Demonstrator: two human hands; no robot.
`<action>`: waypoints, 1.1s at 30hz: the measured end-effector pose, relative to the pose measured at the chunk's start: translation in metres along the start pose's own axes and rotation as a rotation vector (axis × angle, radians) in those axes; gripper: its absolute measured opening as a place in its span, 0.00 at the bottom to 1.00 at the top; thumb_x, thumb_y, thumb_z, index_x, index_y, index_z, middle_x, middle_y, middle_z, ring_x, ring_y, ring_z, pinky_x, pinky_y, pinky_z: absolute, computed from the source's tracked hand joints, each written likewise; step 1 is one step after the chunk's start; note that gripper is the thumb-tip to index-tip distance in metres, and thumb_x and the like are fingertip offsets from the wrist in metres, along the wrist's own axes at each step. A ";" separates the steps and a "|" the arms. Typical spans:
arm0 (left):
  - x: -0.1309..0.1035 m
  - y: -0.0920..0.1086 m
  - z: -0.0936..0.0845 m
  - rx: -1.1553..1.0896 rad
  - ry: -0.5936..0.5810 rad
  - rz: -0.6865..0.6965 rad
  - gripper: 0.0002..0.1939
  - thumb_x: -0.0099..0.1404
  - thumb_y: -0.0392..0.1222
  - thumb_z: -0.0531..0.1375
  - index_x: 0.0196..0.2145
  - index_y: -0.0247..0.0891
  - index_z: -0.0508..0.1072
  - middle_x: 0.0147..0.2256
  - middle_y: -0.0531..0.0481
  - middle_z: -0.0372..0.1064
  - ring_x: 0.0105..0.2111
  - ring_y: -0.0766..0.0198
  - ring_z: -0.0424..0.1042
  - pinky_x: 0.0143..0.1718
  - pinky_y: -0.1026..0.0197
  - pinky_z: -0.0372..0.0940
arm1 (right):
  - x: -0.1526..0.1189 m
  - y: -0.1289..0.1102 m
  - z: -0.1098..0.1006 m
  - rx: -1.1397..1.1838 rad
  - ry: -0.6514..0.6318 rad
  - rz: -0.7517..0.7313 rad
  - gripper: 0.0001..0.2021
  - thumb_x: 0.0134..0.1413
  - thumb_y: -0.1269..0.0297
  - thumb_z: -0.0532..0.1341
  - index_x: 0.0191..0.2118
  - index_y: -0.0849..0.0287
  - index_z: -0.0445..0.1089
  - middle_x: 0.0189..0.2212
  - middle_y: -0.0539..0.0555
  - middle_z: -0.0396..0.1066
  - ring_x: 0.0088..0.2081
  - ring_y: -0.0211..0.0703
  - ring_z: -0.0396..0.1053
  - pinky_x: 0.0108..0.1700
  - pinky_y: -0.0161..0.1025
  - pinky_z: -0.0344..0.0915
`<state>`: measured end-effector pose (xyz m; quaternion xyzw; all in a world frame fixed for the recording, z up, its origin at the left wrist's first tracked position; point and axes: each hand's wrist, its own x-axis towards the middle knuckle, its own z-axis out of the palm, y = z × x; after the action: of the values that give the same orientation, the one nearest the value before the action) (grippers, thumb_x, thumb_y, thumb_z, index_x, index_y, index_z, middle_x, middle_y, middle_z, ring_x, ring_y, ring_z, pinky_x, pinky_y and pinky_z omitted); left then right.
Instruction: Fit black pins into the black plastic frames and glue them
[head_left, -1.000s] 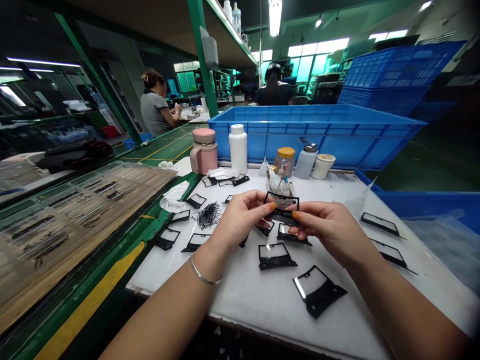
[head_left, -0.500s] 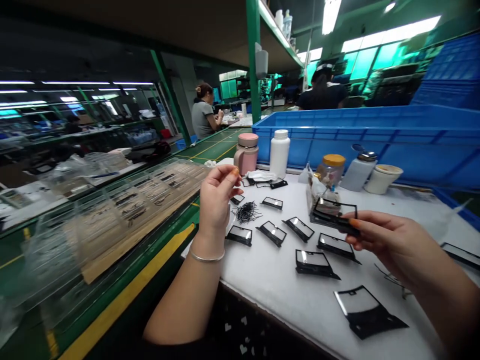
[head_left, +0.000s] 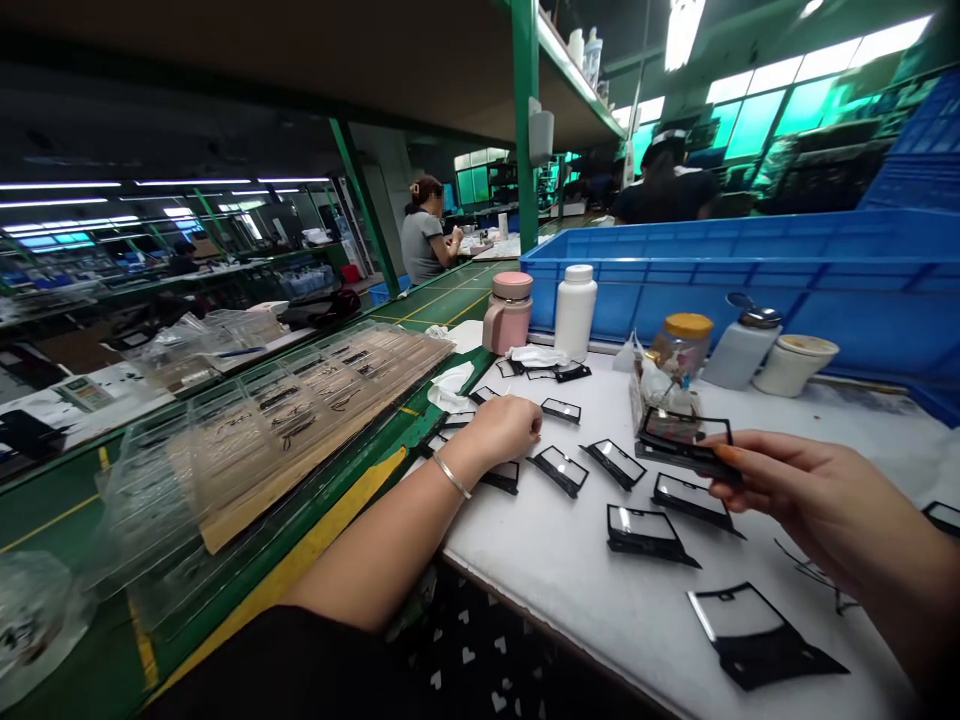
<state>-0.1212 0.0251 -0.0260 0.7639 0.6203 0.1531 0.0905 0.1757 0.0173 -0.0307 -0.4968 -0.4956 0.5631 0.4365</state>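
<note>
My right hand (head_left: 795,490) pinches a black-framed clear panel (head_left: 686,430) by its right end, tilted above the white tabletop (head_left: 585,590). Over on the left, my left hand (head_left: 506,430) is low over the table with its fingers curled under. It covers the spot where a pile of thin black strips lay, and its fingertips are hidden. Several similar framed panels lie between and in front of my hands, among them one panel (head_left: 559,468), another panel (head_left: 649,530) and a larger-looking panel (head_left: 761,635) near the front edge.
A pink mug (head_left: 511,315), a white bottle (head_left: 576,312), a jar with a yellow lid (head_left: 684,345) and a grey pump bottle (head_left: 739,350) stand before a blue crate (head_left: 750,275). Left is a clear compartment tray (head_left: 300,405) with small dark parts. Two people sit farther off.
My left hand has dropped from a raised pinch down over the pile of black strips, hiding it. My right hand still holds the framed panel. The whole view has shifted slightly.
</note>
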 end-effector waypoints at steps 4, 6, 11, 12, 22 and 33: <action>0.001 -0.003 0.000 0.003 -0.025 0.027 0.06 0.52 0.32 0.60 0.26 0.38 0.77 0.29 0.47 0.74 0.33 0.56 0.72 0.36 0.59 0.63 | 0.001 0.000 0.000 0.010 -0.024 0.001 0.21 0.28 0.53 0.76 0.33 0.55 0.78 0.32 0.52 0.75 0.27 0.39 0.74 0.25 0.26 0.71; -0.001 -0.007 -0.003 -0.029 -0.010 0.029 0.05 0.54 0.33 0.60 0.27 0.38 0.76 0.29 0.48 0.74 0.32 0.58 0.71 0.36 0.60 0.62 | 0.000 -0.001 0.000 0.007 -0.027 -0.002 0.20 0.29 0.53 0.76 0.33 0.56 0.78 0.32 0.51 0.74 0.27 0.39 0.74 0.25 0.26 0.70; -0.007 -0.016 -0.013 -0.181 0.044 0.008 0.09 0.55 0.31 0.59 0.33 0.38 0.77 0.30 0.50 0.74 0.31 0.62 0.71 0.35 0.63 0.62 | -0.002 -0.003 0.002 -0.003 -0.055 -0.007 0.18 0.34 0.53 0.75 0.33 0.56 0.78 0.32 0.51 0.74 0.27 0.38 0.73 0.25 0.25 0.69; -0.008 -0.017 -0.014 -0.224 0.057 0.006 0.10 0.55 0.31 0.59 0.35 0.38 0.77 0.31 0.50 0.75 0.32 0.63 0.71 0.35 0.63 0.62 | -0.002 -0.003 0.002 -0.004 -0.057 -0.007 0.18 0.34 0.53 0.75 0.34 0.56 0.78 0.31 0.51 0.74 0.28 0.38 0.73 0.26 0.25 0.69; -0.006 0.024 -0.029 -0.827 0.046 0.054 0.08 0.57 0.39 0.62 0.33 0.32 0.71 0.27 0.48 0.72 0.27 0.67 0.72 0.29 0.65 0.68 | -0.002 -0.004 0.002 -0.007 -0.115 0.001 0.15 0.42 0.54 0.72 0.34 0.57 0.77 0.30 0.52 0.73 0.28 0.37 0.72 0.26 0.26 0.68; 0.003 0.092 0.001 -0.774 0.215 0.356 0.04 0.61 0.32 0.62 0.34 0.36 0.77 0.32 0.49 0.74 0.34 0.65 0.72 0.37 0.62 0.66 | -0.007 -0.015 0.004 0.040 -0.163 -0.051 0.14 0.45 0.55 0.70 0.34 0.62 0.77 0.27 0.53 0.71 0.27 0.35 0.70 0.26 0.27 0.66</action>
<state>-0.0361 0.0088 0.0039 0.7483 0.3819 0.4661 0.2774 0.1730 0.0120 -0.0145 -0.4278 -0.5305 0.6001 0.4188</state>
